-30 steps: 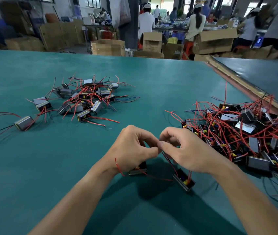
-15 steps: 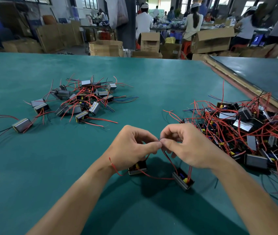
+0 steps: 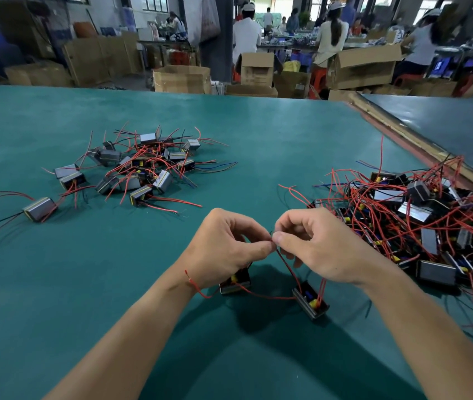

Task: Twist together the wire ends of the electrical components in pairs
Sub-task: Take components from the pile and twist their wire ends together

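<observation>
1. Head view: the left hand (image 3: pixel 226 249) and right hand (image 3: pixel 324 249) meet fingertip to fingertip above the near middle of the green tabletop (image 3: pixel 258 140).
2. The fingers (image 3: pixel 264 249) of both hands are curled, thumb against forefinger, pinching the wire ends (image 3: pixel 273 241) at the one spot where the hands touch.
3. A red wire (image 3: pixel 287 267) runs from that pinch down to the right component (image 3: pixel 311 301), which lies on the tabletop just below the right hand.
4. The left component (image 3: pixel 235 282) lies partly hidden under the left hand; a thin red lead joins the two components.
5. A loose red wire end (image 3: pixel 192 280) curls up beside the left wrist.
6. The left pile (image 3: pixel 143 168) of components lies well apart, farther back to the left, with a lone component (image 3: pixel 39 208) off its near-left side.
7. The tangled right pile (image 3: pixel 417 215) lies just beside the right hand.
8. Bare green surface shows between the piles and around the forearms.
9. A wooden edge strip (image 3: pixel 402 140) bounds the tabletop on the far right.
</observation>
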`<state>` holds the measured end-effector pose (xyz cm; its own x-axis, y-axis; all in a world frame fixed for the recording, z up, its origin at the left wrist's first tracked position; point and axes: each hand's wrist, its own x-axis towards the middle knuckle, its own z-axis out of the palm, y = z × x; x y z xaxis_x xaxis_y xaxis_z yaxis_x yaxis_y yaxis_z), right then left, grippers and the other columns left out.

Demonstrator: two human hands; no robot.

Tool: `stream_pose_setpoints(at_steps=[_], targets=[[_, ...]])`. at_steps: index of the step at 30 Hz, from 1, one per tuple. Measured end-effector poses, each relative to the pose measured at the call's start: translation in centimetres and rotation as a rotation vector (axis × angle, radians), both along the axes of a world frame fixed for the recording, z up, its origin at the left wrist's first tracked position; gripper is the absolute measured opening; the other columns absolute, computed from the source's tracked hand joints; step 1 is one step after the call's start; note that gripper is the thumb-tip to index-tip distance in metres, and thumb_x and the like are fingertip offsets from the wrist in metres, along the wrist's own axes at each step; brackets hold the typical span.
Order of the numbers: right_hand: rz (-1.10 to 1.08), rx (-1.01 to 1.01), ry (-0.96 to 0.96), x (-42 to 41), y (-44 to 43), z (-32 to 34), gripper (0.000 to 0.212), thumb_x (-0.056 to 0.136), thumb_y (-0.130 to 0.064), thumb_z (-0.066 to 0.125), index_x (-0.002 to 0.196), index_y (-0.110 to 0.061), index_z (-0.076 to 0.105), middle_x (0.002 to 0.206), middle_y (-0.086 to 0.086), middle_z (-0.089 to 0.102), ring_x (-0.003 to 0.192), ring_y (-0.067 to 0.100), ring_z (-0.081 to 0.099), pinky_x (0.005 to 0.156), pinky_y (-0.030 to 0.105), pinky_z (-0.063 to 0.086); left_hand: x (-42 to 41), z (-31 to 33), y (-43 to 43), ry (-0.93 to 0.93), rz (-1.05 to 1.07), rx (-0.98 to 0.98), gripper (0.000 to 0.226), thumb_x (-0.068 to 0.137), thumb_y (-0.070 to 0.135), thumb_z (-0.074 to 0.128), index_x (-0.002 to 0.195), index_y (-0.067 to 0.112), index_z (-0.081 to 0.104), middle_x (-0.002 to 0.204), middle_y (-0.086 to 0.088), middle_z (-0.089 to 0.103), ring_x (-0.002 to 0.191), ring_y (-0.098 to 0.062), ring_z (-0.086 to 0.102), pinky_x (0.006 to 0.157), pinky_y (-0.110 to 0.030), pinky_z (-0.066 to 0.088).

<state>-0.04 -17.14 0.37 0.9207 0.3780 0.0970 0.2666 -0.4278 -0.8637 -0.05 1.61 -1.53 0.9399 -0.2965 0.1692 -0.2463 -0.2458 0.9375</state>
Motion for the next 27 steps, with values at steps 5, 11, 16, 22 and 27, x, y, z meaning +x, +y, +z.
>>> stream_pose_setpoints(at_steps=[5,11,16,22,27], targets=[[-0.075,-0.080,0.053,-0.2,0.6,0.0,0.027,0.093,-0.011,0.062,0.066,-0.018,0.061,0.048,-0.008,0.051,0.048,0.008,0.041,0.049,0.024,0.035,-0.5,-0.3,-0.5,-0.205,0.079,0.135,0.016,0.075,0.010,0.076,0.065,0.022,0.072,0.044,0.017,0.051,0.037,-0.002,0.031,0.041,-0.010,0.025],[-0.123,-0.041,0.358,-0.5,0.5,0.5,0.024,0.092,-0.007,0.058,0.069,-0.009,0.058,0.044,-0.005,0.046,0.042,0.011,0.043,0.038,0.021,0.036,-0.8,-0.7,-1.1,-0.482,0.097,0.345,0.006,0.073,0.016,0.073,0.069,0.020,0.071,0.054,0.010,0.057,0.045,-0.004,0.043,0.047,-0.016,0.034],[-0.124,0.023,0.237,-0.8,0.8,0.5,0.024,0.094,-0.004,0.060,0.070,-0.007,0.061,0.047,-0.002,0.051,0.047,0.018,0.048,0.041,0.025,0.043,-0.9,-0.6,-1.0,-0.402,0.114,0.276,0.006,0.072,0.016,0.072,0.067,0.019,0.071,0.051,0.012,0.056,0.042,-0.004,0.041,0.047,-0.012,0.031],[-0.055,0.091,0.077,-0.7,0.4,0.9,0.020,0.095,-0.004,0.059,0.076,-0.006,0.066,0.054,-0.004,0.060,0.047,0.008,0.050,0.047,0.021,0.046,-0.6,0.4,-0.7,0.040,-0.010,-0.075,0.012,0.086,0.008,0.071,0.076,0.002,0.074,0.053,0.003,0.056,0.047,-0.012,0.039,0.046,-0.023,0.031],[-0.019,0.040,-0.066,-0.6,0.0,0.7,0.018,0.092,-0.004,0.063,0.075,-0.009,0.068,0.058,-0.006,0.062,0.054,0.007,0.052,0.056,0.025,0.046,-0.5,0.6,-0.6,0.181,-0.043,-0.168,0.013,0.087,0.005,0.068,0.076,-0.001,0.070,0.052,-0.001,0.056,0.044,-0.011,0.040,0.045,-0.018,0.035]])
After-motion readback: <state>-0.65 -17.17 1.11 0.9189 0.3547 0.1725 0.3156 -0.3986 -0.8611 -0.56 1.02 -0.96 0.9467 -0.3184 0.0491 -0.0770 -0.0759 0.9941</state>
